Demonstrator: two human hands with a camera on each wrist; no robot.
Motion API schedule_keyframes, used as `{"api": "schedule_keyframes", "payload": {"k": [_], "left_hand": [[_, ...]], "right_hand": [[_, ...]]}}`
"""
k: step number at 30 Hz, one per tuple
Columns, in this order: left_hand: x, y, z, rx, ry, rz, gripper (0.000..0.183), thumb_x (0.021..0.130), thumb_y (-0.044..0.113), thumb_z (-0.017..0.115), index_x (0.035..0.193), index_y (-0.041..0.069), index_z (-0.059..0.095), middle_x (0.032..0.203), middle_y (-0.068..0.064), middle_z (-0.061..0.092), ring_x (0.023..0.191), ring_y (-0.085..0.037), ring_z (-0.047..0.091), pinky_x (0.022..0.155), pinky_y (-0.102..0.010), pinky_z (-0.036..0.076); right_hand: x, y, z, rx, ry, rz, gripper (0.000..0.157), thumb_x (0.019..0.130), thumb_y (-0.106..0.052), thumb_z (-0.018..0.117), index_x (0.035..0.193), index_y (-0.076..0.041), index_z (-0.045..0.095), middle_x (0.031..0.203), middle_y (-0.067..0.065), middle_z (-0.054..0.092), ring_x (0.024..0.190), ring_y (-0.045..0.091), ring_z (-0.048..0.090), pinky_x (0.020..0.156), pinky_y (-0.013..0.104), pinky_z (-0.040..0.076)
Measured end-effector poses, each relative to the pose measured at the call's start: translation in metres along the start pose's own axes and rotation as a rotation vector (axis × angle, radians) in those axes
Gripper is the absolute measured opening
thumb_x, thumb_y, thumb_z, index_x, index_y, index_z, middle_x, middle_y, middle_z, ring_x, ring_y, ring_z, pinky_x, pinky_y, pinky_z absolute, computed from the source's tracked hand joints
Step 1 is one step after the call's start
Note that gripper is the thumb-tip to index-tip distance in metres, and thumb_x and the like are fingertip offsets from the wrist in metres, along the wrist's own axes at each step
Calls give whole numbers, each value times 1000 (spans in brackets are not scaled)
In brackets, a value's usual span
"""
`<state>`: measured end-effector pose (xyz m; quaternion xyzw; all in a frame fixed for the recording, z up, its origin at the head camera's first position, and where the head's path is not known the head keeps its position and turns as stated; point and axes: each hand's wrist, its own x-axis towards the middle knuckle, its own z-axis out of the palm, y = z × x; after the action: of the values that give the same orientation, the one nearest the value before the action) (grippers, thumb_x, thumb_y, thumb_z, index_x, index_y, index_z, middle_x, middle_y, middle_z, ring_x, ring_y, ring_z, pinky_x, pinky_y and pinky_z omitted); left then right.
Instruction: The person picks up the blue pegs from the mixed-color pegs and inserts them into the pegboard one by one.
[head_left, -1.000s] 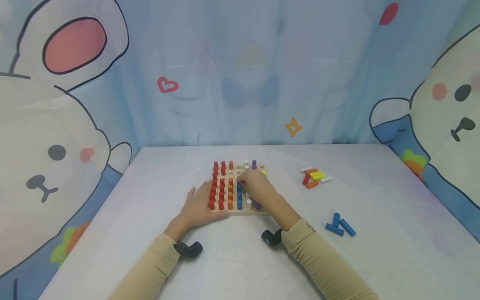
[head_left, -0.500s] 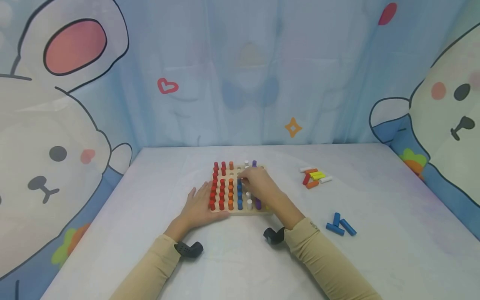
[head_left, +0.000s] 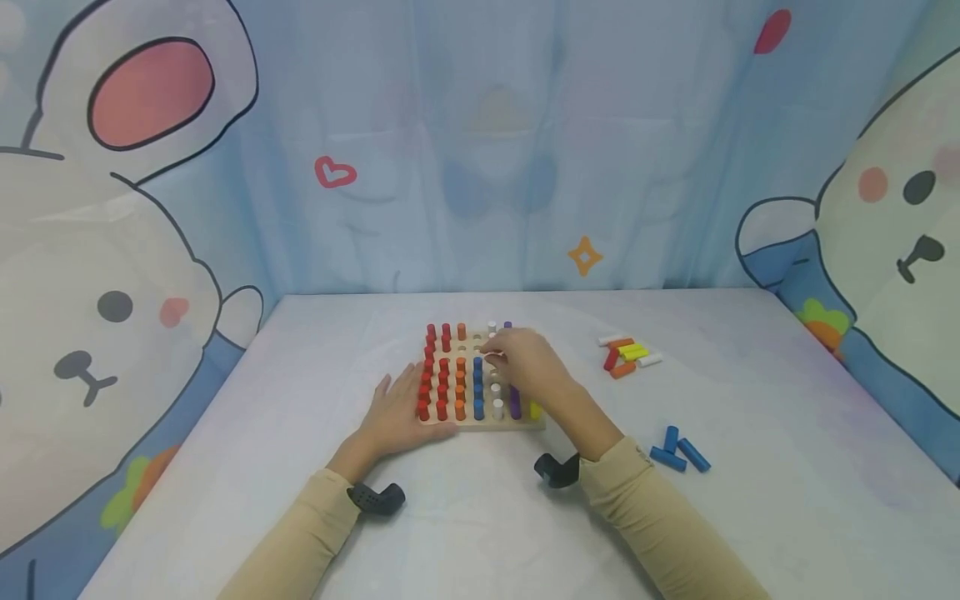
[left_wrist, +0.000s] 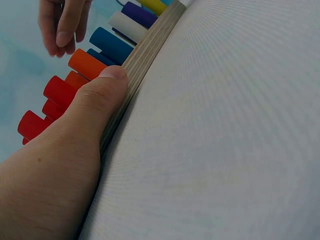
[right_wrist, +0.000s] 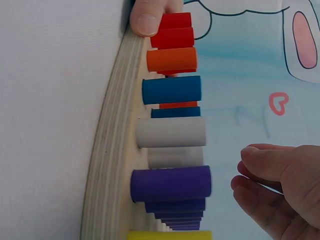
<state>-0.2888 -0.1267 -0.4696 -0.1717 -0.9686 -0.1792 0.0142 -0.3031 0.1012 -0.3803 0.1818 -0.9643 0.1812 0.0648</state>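
Head view: the left hand (head_left: 397, 408) lies spread around the near left corner of the wooden pegboard (head_left: 495, 427) on the worktop (head_left: 465, 508), while the right hand (head_left: 528, 362) hangs over its right side, fingers loosely bent, nothing visible between them. The danger here, I'd say, is that right hand clipping the standing blue pegs (head_left: 478, 408) or white pegs (head_left: 498, 409) on a sideways move, or the pegboard skidding should the left hand lose contact.
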Motion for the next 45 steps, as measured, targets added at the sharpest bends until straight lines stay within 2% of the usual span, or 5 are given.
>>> {"api": "schedule_keyframes", "payload": {"k": [11,21,28,38,45], "left_hand": [[0,0,-1,-9,1,1,117,69,84,49,154,14,11,159,-4,20,149,-21,12,119,-53,5],[0,1,-2,-4,-8,2,116,69,84,49,154,14,11,160,-4,19,149,-21,11,119,-52,5],[-1,2,-2,-7,-6,2,117,69,83,50,154,13,11,159,-5,20,148,-22,12,119,-53,6],[-3,2,-7,-26,-4,3,116,70,81,52,154,12,12,159,-6,21,148,-23,12,118,-54,5],[-2,4,-5,-34,-18,0,117,70,83,50,154,13,10,159,-6,19,149,-23,12,118,-54,5]], "right_hand": [[-12,5,-18,14,19,48,28,88,-23,68,114,-14,70,98,1,69,92,17,63,82,32,56],[-25,15,-36,25,101,24,27,89,-24,67,113,-13,70,110,5,69,101,24,65,86,38,55],[-32,16,-46,6,118,40,29,89,-28,67,114,-13,69,110,5,69,99,24,64,85,38,55],[-39,22,-71,73,262,-20,28,88,-22,68,112,-8,69,109,9,70,98,25,68,82,38,57],[-46,30,-80,96,313,-46,28,88,-20,69,112,-6,69,111,10,69,97,25,69,82,38,57]]}}
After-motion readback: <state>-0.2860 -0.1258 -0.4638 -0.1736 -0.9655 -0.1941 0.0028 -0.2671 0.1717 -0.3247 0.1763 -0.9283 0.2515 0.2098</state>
